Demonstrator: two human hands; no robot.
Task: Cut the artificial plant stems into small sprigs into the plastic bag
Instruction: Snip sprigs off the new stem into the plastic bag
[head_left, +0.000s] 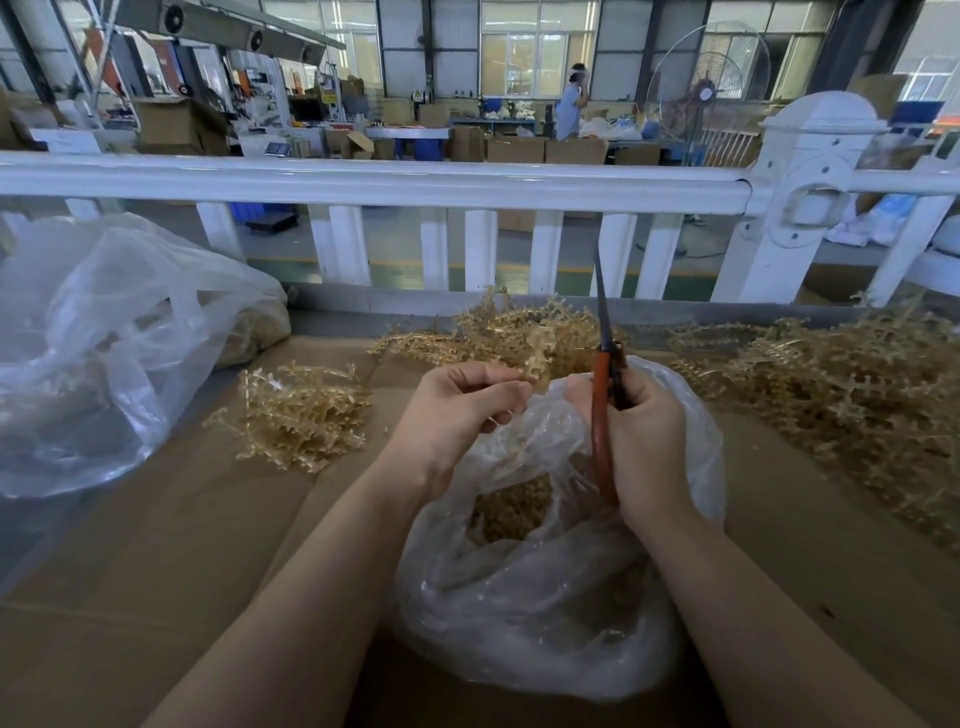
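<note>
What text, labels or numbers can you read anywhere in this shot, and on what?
None is readable.
Yellow warning sign on the far bench: a triangle symbol shows, its text too small.
Scissors, plastic bag, cardboard boxes: no print visible.

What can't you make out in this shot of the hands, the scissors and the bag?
Head view:
- Scissors: blade edges, blurred and seen edge-on; part of the orange handle hidden by the right hand.
- Stem in the left hand: its lower end, covered by fingers.
- Plastic bag: how full, its folds hide the sprigs.
</note>
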